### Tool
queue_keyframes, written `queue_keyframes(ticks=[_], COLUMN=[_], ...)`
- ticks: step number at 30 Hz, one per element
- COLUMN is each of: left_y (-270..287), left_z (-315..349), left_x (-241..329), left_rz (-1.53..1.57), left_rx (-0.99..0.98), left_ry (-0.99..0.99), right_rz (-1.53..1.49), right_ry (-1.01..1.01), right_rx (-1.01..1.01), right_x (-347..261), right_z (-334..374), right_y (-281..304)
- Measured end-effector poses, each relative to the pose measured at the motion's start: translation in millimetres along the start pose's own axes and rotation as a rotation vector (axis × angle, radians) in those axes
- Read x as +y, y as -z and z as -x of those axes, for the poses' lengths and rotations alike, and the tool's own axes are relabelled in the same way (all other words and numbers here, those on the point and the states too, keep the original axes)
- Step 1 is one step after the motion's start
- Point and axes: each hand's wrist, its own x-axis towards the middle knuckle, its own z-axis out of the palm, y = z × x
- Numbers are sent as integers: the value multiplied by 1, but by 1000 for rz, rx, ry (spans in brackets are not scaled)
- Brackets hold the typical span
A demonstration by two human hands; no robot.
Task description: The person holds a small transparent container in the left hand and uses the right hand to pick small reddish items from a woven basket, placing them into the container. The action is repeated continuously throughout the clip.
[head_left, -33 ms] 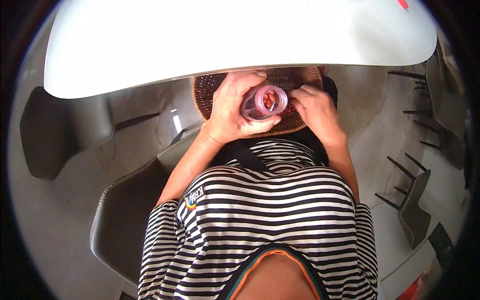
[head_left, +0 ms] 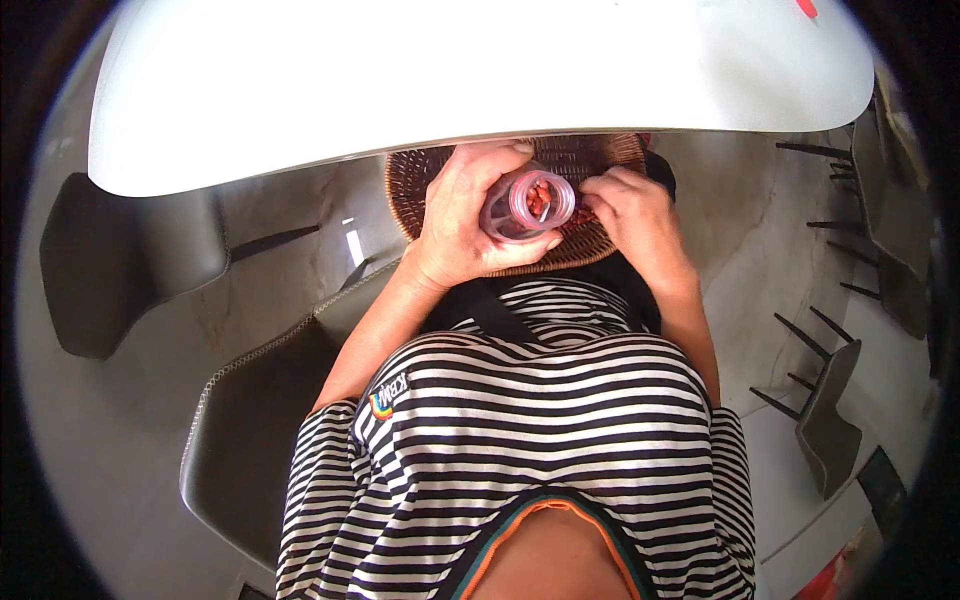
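My left hand [head_left: 462, 215] is wrapped round a clear plastic jar [head_left: 500, 218], its open mouth tilted up toward me. Small red pieces [head_left: 539, 200] lie inside the jar; their kind is hard to make out. Right beside the jar's rim, my right hand [head_left: 640, 215] has its fingers bent and pinched together. What they hold, if anything, is hidden. Beneath both hands a brown wicker basket [head_left: 407, 195] rests on my lap, its far part covered by the table's edge. A few reddish bits show in the basket between the jar and my right hand.
A white table [head_left: 480, 75] reaches over the basket from the far side, with a small red thing [head_left: 806, 8] at its far right. Grey chairs stand left [head_left: 130, 260] and right [head_left: 830, 420]. Another dark chair [head_left: 265, 430] is close by my left side.
My right hand has shifted very slightly, its fingertips a little nearer the jar's rim. The left hand and the jar have stayed where they were.
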Motion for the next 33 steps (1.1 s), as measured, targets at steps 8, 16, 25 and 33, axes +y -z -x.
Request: queue_keyframes(ticks=[8, 16, 25, 33], left_y=[-1, -2, -3, -2], left_z=[-2, -8, -8, -8], left_x=[2, 5, 5, 4], left_rz=[-60, -68, -53, -39], left_rx=[4, 35, 23, 28], left_ry=[-9, -68, -60, -20], right_rz=[-378, -361, -350, -38], right_ry=[315, 437, 428, 134], right_rx=[367, 383, 330, 257], right_x=[-81, -85, -83, -44], right_z=[-27, -33, -42, -22], right_y=[67, 50, 41, 37])
